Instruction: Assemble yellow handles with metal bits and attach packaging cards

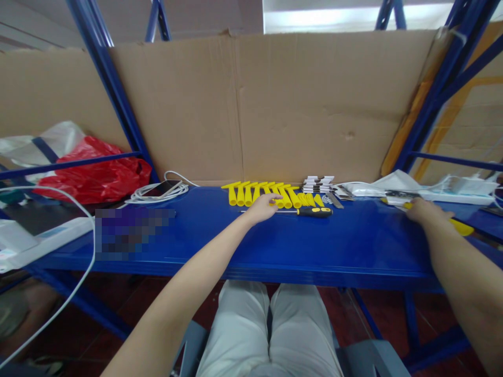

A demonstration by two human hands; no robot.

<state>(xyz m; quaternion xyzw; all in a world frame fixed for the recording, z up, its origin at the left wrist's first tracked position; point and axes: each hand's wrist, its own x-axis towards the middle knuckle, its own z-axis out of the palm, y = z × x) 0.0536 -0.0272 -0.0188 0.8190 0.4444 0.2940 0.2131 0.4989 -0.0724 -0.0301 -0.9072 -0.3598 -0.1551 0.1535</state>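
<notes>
Head camera gives me a broad cardboard panel (314, 104) standing behind a blue worktop (314, 251) that runs across my view. At the far left lies a crumpled red plastic bag (102, 173), with a coiled white cable (157, 194) just beside it. Of the hands, I see the left hand (265, 208) at the worktop's middle, fingers bent and close together at the row of yellow tubular pieces (248, 196); I cannot tell whether it grips one. The right hand (422, 210) is well apart, fingers lowered at a dark, slim tool (398, 193) near the right end; its grip I cannot make out either. That yellow row lies near the cardboard's foot. In front of it rests a screwdriver (315, 211), black-and-yellow handle to the right, its shaft passing the left hand. I also find stacked white packs (318, 184), small yellow wedges (308, 199) and tiny pale bits (327, 199).
</notes>
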